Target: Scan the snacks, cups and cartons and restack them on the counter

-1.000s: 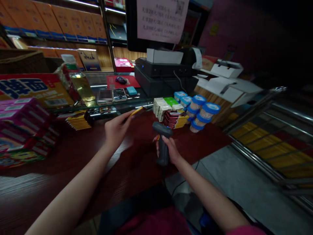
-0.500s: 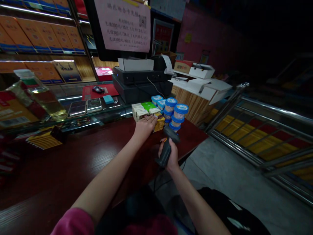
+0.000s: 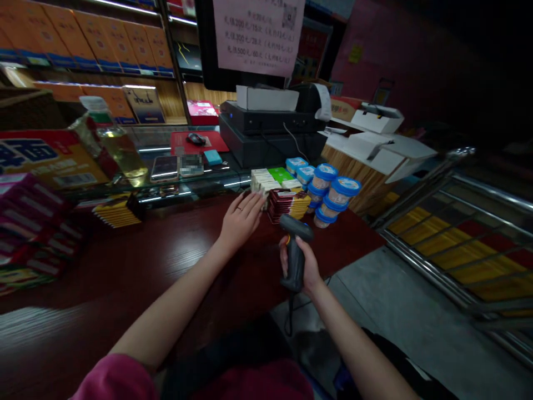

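Observation:
My right hand (image 3: 306,265) is wrapped round the grip of a dark barcode scanner (image 3: 295,250), held upright over the near edge of the dark red counter (image 3: 137,255). My left hand (image 3: 241,218) lies stretched out over the counter, fingers extended and empty, with its fingertips at a row of pale small boxes (image 3: 262,182). Right beside it is a stack of red and yellow flat packets (image 3: 288,203). Blue-lidded cups (image 3: 333,195) are stacked just beyond the scanner.
A black till with a receipt printer (image 3: 270,130) stands behind the goods, under a screen with a paper notice (image 3: 258,33). Phones (image 3: 177,165) and an oil bottle (image 3: 112,141) sit on a glass case. Colourful cartons (image 3: 37,211) crowd the left. A metal railing (image 3: 458,183) borders the right.
A second ago my left hand held a thin yellow item above the counter. It then reached to the packet stack, and it is now empty and slightly drawn back. The scanner stays gripped.

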A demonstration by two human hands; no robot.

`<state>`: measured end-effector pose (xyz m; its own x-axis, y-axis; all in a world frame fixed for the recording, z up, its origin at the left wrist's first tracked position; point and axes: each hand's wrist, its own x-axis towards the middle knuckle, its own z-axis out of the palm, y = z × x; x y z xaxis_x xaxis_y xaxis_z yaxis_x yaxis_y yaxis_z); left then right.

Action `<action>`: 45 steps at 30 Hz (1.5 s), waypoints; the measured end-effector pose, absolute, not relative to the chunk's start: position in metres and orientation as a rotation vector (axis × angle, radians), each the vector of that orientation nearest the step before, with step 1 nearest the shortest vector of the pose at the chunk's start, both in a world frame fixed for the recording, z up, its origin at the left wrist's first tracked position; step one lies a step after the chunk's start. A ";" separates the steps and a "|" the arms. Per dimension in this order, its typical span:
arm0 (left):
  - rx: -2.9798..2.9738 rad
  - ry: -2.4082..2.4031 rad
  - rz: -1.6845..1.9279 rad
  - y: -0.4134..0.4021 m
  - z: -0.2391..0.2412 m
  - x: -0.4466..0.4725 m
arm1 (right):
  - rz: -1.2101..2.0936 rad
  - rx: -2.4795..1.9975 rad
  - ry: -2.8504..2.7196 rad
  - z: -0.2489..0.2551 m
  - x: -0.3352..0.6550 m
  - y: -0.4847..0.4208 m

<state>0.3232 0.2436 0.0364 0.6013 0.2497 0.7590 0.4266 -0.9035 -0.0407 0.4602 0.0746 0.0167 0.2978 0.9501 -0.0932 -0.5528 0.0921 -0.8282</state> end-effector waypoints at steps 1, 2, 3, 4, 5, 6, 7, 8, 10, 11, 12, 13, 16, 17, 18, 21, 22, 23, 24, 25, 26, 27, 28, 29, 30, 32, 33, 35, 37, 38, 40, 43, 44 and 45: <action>-2.600 -0.575 -1.163 0.250 0.031 0.294 | 1.287 -0.896 -0.591 0.018 0.454 0.081; -2.587 -0.630 -1.142 0.256 0.026 0.264 | 1.373 -0.887 -0.635 0.018 0.447 0.088; -2.565 -0.710 -1.125 0.262 0.023 0.233 | 1.457 -0.876 -0.679 0.019 0.438 0.098; -2.535 -0.813 -1.116 0.269 0.021 0.202 | 1.538 -0.863 -0.720 0.019 0.429 0.110; -2.491 -0.928 -1.118 0.275 0.020 0.172 | 1.611 -0.848 -0.758 0.019 0.418 0.123; -2.437 -1.045 -1.127 0.282 0.019 0.144 | 1.671 -0.830 -0.795 0.019 0.407 0.138; -2.383 -1.157 -1.133 0.288 0.020 0.118 | 1.718 -0.811 -0.830 0.019 0.395 0.153; -2.329 -1.265 -1.139 0.294 0.021 0.095 | 1.753 -0.792 -0.863 0.019 0.382 0.168; -2.238 -1.463 -1.135 0.306 0.022 0.059 | 1.805 -0.751 -0.916 0.018 0.359 0.198; -2.204 -1.548 -1.119 0.312 0.022 0.046 | 1.826 -0.732 -0.931 0.018 0.348 0.211; -2.177 -1.622 -1.098 0.317 0.022 0.037 | 1.844 -0.717 -0.936 0.018 0.339 0.222; -2.153 -1.684 -1.075 0.321 0.022 0.030 | 1.860 -0.707 -0.935 0.018 0.331 0.231; -2.106 -1.760 -1.028 0.330 0.022 0.022 | 1.865 -0.699 -0.926 0.017 0.318 0.246; -2.111 -1.739 -1.022 0.330 0.022 0.021 | 1.858 -0.701 -0.927 0.017 0.316 0.247; -2.126 -1.696 -1.024 0.329 0.023 0.021 | 1.849 -0.705 -0.929 0.018 0.316 0.246; -2.211 -1.509 -1.082 0.318 0.028 0.026 | 1.795 -0.757 -0.936 0.020 0.317 0.236; -2.248 -1.461 -1.124 0.313 0.029 0.030 | 1.773 -0.789 -0.938 0.022 0.318 0.231; -2.285 -1.442 -1.176 0.306 0.030 0.035 | 1.756 -0.822 -0.940 0.024 0.318 0.226; -2.318 -1.458 -1.244 0.300 0.031 0.043 | 1.744 -0.853 -0.945 0.026 0.318 0.222; -2.341 -1.507 -1.330 0.294 0.030 0.051 | 1.739 -0.879 -0.955 0.028 0.317 0.217; -2.354 -1.585 -1.427 0.288 0.030 0.060 | 1.741 -0.899 -0.974 0.031 0.316 0.213; -2.365 -1.679 -1.523 0.283 0.029 0.069 | 1.741 -0.912 -0.996 0.033 0.315 0.209; -2.378 -1.775 -1.610 0.280 0.027 0.077 | 1.736 -0.921 -1.018 0.035 0.314 0.206; -2.402 -1.863 -1.680 0.278 0.026 0.084 | 1.726 -0.932 -1.039 0.037 0.313 0.204; -2.432 -1.942 -1.732 0.276 0.025 0.090 | 1.712 -0.946 -1.056 0.037 0.312 0.202; -2.494 -2.065 -1.787 0.277 0.021 0.096 | 1.690 -0.978 -1.076 0.037 0.311 0.201; -2.519 -2.104 -1.799 0.277 0.019 0.097 | 1.687 -0.991 -1.084 0.037 0.311 0.202; -2.551 -2.143 -1.800 0.279 0.016 0.096 | 1.697 -1.005 -1.089 0.036 0.310 0.202; -2.565 -2.144 -1.787 0.281 0.013 0.095 | 1.722 -1.010 -1.083 0.036 0.309 0.202; -2.573 -2.138 -1.780 0.282 0.011 0.094 | 1.735 -1.014 -1.079 0.036 0.309 0.202; -2.564 -2.141 -1.777 0.283 0.008 0.094 | 1.750 -1.015 -1.082 0.037 0.307 0.200; -2.498 -2.199 -1.772 0.285 0.004 0.096 | 1.742 -0.993 -1.124 0.037 0.306 0.199; -2.478 -2.216 -1.770 0.285 0.004 0.096 | 1.735 -0.983 -1.140 0.037 0.306 0.199; -2.469 -2.226 -1.774 0.286 0.003 0.096 | 1.728 -0.974 -1.155 0.036 0.306 0.200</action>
<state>0.0958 0.2859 0.0034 -0.0332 0.9767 0.2122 0.4246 -0.1784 0.8876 0.3060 0.1996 0.0362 -0.3635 0.9188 -0.1542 -0.2090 -0.2417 -0.9476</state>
